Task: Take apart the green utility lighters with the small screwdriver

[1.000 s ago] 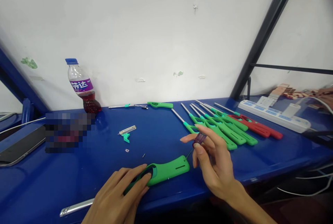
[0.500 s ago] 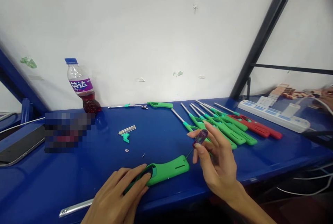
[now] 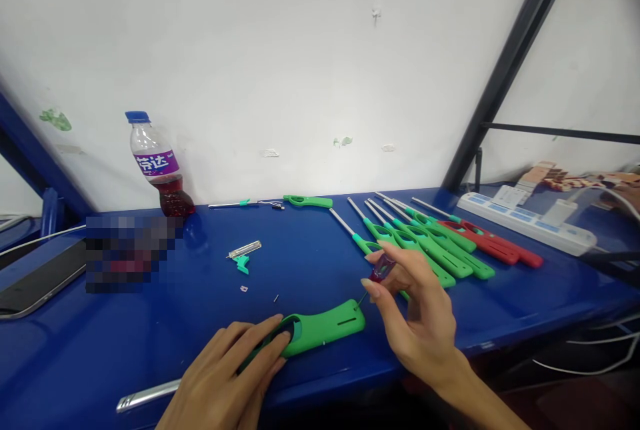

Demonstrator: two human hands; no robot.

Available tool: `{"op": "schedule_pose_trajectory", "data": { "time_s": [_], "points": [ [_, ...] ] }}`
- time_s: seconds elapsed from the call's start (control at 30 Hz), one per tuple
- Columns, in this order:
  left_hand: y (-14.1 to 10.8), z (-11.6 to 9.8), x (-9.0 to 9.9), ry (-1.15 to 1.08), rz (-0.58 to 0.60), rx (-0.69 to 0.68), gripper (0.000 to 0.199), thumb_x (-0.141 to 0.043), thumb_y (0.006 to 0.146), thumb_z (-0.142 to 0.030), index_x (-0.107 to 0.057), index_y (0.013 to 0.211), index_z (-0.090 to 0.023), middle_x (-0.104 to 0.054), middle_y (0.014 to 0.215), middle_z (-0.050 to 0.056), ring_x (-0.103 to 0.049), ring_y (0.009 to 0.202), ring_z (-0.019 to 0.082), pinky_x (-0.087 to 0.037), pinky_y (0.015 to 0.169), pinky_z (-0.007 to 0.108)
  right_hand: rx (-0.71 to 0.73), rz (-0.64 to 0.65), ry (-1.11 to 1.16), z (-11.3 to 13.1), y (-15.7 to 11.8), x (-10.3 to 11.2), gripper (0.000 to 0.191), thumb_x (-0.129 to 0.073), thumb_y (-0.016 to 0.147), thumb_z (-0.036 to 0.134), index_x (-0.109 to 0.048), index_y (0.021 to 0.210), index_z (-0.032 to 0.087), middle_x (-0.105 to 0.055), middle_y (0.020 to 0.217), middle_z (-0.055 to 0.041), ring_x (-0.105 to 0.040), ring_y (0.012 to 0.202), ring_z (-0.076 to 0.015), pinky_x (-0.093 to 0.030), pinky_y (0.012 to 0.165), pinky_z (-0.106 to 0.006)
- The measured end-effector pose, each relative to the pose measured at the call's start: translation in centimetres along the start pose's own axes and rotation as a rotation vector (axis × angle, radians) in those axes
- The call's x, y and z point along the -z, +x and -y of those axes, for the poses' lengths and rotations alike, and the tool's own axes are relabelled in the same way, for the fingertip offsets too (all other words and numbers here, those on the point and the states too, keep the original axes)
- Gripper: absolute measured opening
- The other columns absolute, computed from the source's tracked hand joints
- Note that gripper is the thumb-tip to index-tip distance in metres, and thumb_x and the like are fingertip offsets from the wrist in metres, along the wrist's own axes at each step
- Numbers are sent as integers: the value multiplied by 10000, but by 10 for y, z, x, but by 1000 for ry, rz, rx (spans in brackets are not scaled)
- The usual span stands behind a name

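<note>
A green lighter (image 3: 325,329) lies flat near the table's front edge, its metal tube (image 3: 147,395) showing left of my left hand (image 3: 230,370). The fingers of that hand press on the lighter around its trigger opening. My right hand (image 3: 417,310) pinches the purple handle of a small screwdriver (image 3: 383,269). The screwdriver's thin shaft slants down to the hole at the lighter's right end. Behind the lighter lie a clear tube part (image 3: 245,249), a teal trigger piece (image 3: 243,265), a small pale piece (image 3: 243,289) and a tiny metal pin (image 3: 276,298).
Several green lighters (image 3: 430,250) and red ones (image 3: 493,243) lie at the right, beside a white power strip (image 3: 525,222). An opened green casing (image 3: 309,201) and a metal rod (image 3: 233,205) lie by the wall. A bottle (image 3: 159,167) and phone (image 3: 43,277) are at the left.
My right hand's fingers have shifted around the screwdriver handle, now covering more of it. The handle sits slightly lower and further left. My left hand holds its place on the lighter.
</note>
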State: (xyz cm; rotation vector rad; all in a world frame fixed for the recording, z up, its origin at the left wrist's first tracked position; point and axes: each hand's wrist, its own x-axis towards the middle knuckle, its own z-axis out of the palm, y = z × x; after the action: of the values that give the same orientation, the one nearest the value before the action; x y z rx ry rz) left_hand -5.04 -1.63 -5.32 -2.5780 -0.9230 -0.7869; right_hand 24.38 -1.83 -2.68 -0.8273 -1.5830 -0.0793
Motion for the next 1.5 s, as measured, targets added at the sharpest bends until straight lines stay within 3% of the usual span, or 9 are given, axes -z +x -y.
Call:
{"op": "schedule_pose_trajectory", "data": {
  "time_s": [0.17, 0.37, 0.6, 0.77, 0.93, 1.17, 1.3, 1.5],
  "points": [
    [-2, 1, -2, -19, 2, 0, 339, -538, 1104, -274, -648, 1425, -286, -740, 1395, 13, -745, 1111, 225, -666, 947, 358, -90, 29, 66, 3, -1, -2, 650, -567, 1025, 27, -472, 1599, 318, -744, 1207, -67, -650, 617, -127, -592, 560, -316],
    [2, 0, -1, -21, 11, 4, 335, -539, 1100, -258, -654, 1414, -281, -742, 1389, 23, -744, 1093, 227, -673, 930, 366, 20, -32, -1, 2, 0, 1, 620, -740, 943, 41, -592, 1476, 322, -660, 1216, -73, -646, 775, -159, -546, 546, -295],
    [1, -2, 1, -23, -4, 11, 332, -516, 1109, -264, -674, 1400, -293, -757, 1362, 17, -757, 1086, 214, -671, 933, 345, 143, -80, -263, 3, 8, 3, 641, -765, 948, 84, -585, 1524, 301, -731, 1151, -66, -671, 1027, -269, -541, 902, -465],
    [3, -1, 1, -24, -18, 7, 327, -518, 1107, -249, -671, 1392, -295, -761, 1351, 0, -755, 1074, 213, -670, 915, 347, 84, -63, -148, 3, 5, 1, 751, -716, 949, 31, -503, 1605, 328, -741, 1284, -72, -697, 1130, -296, -523, 984, -500],
    [6, -2, 1, -29, -27, 5, 317, -522, 1110, -247, -669, 1388, -289, -758, 1357, 2, -749, 1068, 210, -663, 914, 344, 44, -14, -110, 4, 5, 1, 692, -674, 955, 14, -537, 1564, 312, -733, 1296, -64, -669, 1173, -284, -512, 1025, -481],
    [7, -4, 2, -36, -45, 13, 306, -500, 1117, -261, -696, 1350, -290, -773, 1320, 3, -760, 1036, 205, -667, 894, 338, -4, -61, -87, -2, 7, 1, 643, -807, 923, 86, -609, 1476, 348, -682, 1238, -42, -640, 1104, -258, -524, 965, -444],
    [6, -4, 2, -37, -41, 16, 307, -498, 1122, -272, -701, 1351, -291, -774, 1322, 3, -760, 1040, 201, -664, 897, 329, -41, -35, -103, -3, 7, 0, 706, -776, 959, 95, -543, 1571, 361, -724, 1194, -22, -670, 1037, -236, -526, 966, -436],
    [7, -5, 2, -14, -63, 7, 319, -469, 1141, -301, -709, 1350, -287, -778, 1321, -5, -765, 1049, 196, -664, 919, 336, -23, 25, -23, 0, 3, 0, 762, -689, 992, 40, -439, 1651, 329, -749, 1296, -41, -708, 1158, -249, -546, 1029, -450]
  ]
}}
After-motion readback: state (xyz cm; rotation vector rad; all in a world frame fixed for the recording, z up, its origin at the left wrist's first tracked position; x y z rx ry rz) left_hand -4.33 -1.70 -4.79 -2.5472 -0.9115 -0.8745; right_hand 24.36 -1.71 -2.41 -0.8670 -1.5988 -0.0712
